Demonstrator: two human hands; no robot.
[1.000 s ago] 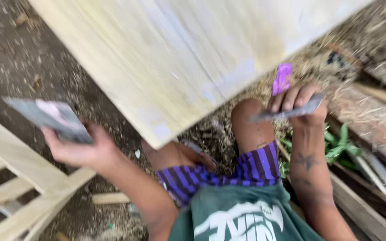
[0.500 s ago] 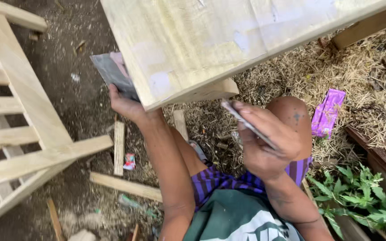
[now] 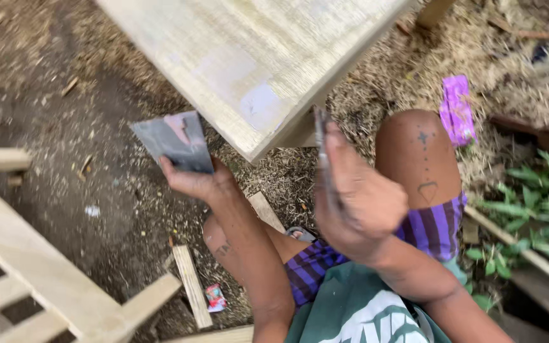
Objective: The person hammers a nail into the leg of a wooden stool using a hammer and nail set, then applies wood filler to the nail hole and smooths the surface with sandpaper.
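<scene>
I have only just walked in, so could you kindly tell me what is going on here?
A person sits on the ground by a pale wooden panel. The left hand holds up a flat scraper blade smeared with grey and pinkish filler, beside the panel's corner. The right hand grips a thin blade edge-on, its tip near that corner. Pale filler patches show on the panel; wood offcuts lie on the dirt.

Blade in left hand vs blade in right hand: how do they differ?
The left-hand scraper shows its broad grey face, smeared pink; the right-hand scraper is seen edge-on, a thin line. The left hand holds its blade clear of the wooden panel; the right hand holds its blade at the panel's corner. Both are flat, handheld.
</scene>
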